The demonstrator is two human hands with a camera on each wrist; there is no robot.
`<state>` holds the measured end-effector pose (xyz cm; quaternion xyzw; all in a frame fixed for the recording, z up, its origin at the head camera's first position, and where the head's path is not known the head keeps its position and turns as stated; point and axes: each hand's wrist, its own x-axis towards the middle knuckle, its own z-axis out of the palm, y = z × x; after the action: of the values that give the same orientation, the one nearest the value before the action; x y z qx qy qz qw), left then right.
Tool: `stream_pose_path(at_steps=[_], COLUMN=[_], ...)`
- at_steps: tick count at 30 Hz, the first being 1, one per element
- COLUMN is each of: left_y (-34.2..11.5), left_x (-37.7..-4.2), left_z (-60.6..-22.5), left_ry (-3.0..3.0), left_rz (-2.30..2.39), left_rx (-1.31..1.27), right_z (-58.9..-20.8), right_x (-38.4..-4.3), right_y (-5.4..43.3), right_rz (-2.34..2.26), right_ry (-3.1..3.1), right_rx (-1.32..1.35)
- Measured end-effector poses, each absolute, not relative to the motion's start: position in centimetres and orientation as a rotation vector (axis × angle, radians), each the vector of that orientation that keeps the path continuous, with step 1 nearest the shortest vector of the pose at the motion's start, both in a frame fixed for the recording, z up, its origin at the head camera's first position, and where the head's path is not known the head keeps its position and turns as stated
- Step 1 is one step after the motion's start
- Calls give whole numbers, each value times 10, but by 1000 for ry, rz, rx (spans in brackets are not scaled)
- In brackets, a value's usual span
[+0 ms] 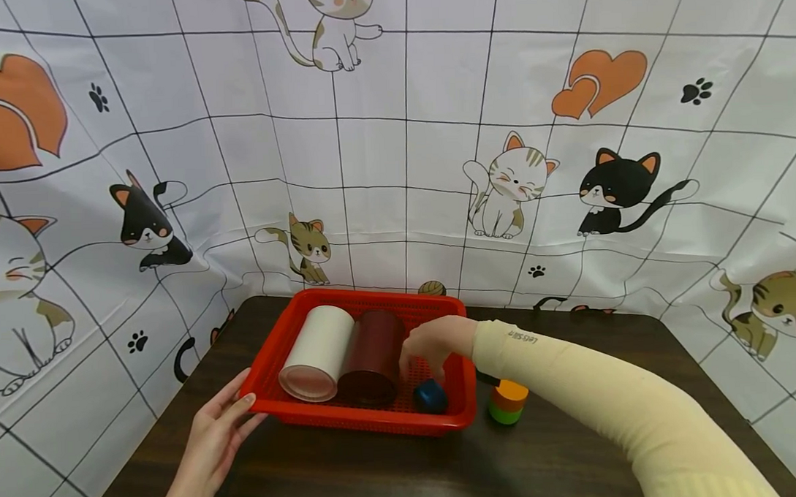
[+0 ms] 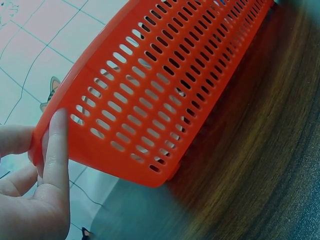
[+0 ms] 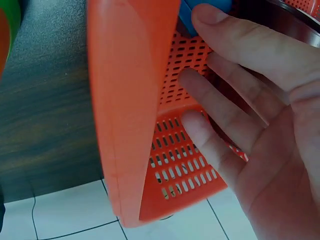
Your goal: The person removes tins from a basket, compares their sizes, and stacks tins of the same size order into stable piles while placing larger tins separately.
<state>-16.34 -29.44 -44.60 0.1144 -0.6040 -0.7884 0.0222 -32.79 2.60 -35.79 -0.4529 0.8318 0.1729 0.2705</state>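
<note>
A red plastic basket (image 1: 371,418) with slotted walls stands on the dark table. My left hand (image 1: 215,438) grips its rim at the near left corner, thumb on top and fingers below; the left wrist view shows the fingers (image 2: 56,150) along the outer wall. Inside lie a white cylinder (image 1: 319,346) and a dark brown cylinder (image 1: 375,352), side by side. My right hand (image 1: 434,342) reaches over the basket's right part, its fingers (image 3: 220,105) spread and loosely bent with nothing between them. Just by its thumb is a small blue object (image 1: 431,397) on the basket floor.
Right of the basket, an orange and green round stack (image 1: 507,402) stands on the wood-grain table (image 1: 353,469), with a dark item partly hidden by the sleeve beside it. A white cat-print sheet (image 1: 375,154) hangs behind the table and along its sides.
</note>
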Motion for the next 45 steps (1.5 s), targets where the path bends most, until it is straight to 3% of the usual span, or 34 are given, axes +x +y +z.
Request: stream_pose_path(at_steps=[23,45], left_y=[-292,-293], left_x=[-164,-163], left_z=[-446,-445], left_ry=[-1865,-1869], left_rz=[-2442,-2445], left_rx=[336,335], right_z=[-381,-362], right_x=[-331,-337], right_y=[13,19], right_rz=[529,471], right_ry=[2007,2094], right_rx=[-1170,-1209])
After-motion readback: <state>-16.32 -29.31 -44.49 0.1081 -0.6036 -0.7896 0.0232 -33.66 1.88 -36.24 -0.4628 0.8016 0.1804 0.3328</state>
